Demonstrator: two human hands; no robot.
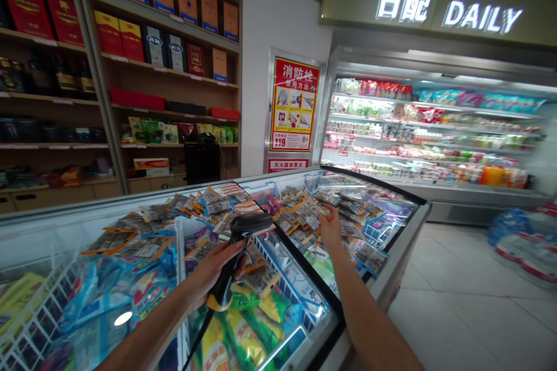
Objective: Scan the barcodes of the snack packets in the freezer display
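Observation:
My left hand (220, 272) is wrapped round the handle of a black barcode scanner (229, 272) with a yellow butt and a trailing cable. The scanner's head points right, above the glass top of a chest freezer (319, 278). My right hand (331, 226) reaches farther over the freezer, its fingers bent and closed at the edge of a small flat packet (308, 210); the exact grip is partly hidden. Around it lie many similar grey packets with orange or blue borders (287, 221), spread in a heap. More such packets (145, 243) lie on the left.
Under the glass are white wire baskets (37, 313) and yellow-green bags (243, 333). A dark frame bar runs between the lids. Shelves of boxes (152, 46) stand back left, a lit dairy cooler (426, 127) back right. Wrapped bottles (528, 243) stand on the floor.

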